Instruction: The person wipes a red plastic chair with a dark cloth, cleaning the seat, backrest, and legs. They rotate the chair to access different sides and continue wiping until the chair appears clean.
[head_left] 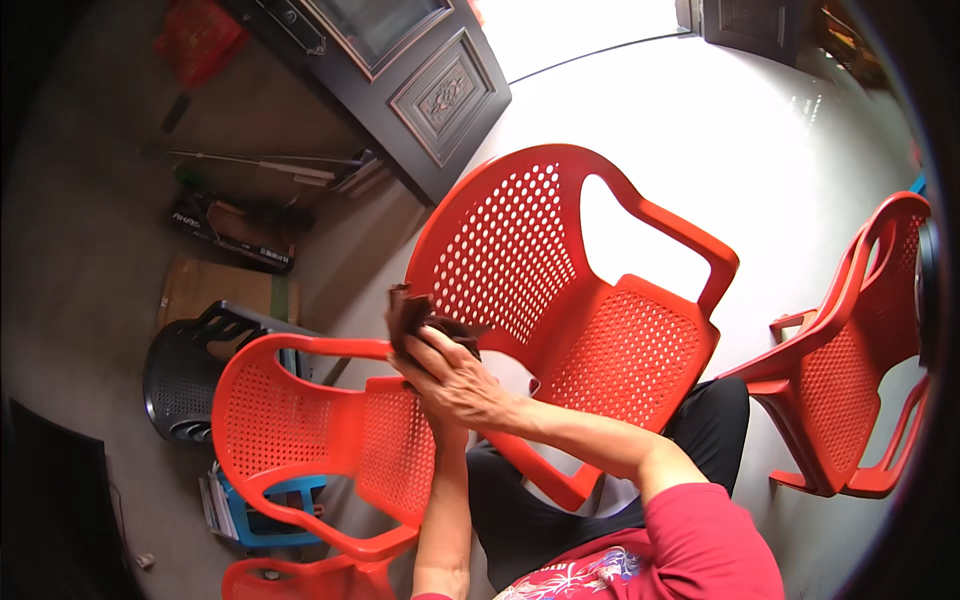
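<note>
A dark brown cloth point(408, 312) is bunched in my right hand point(455, 385), whose fingers are wrapped round it. Just beneath, my left hand point(446, 432) is mostly covered by the right one, so its fingers do not show. Both hands are together beside the backrest of a red plastic armchair point(640, 350) with a perforated seat and back. This chair is tilted against my legs. To the left, close by my left forearm, is a second red armchair point(290, 420).
More red chairs stand at the right point(840, 380) and lower left point(300, 580). A dark grey chair point(180, 375), a blue stool point(275, 535) and a cardboard box point(215, 295) are on the left. A dark panelled door point(440, 100) stands ajar ahead, beside a bright doorway.
</note>
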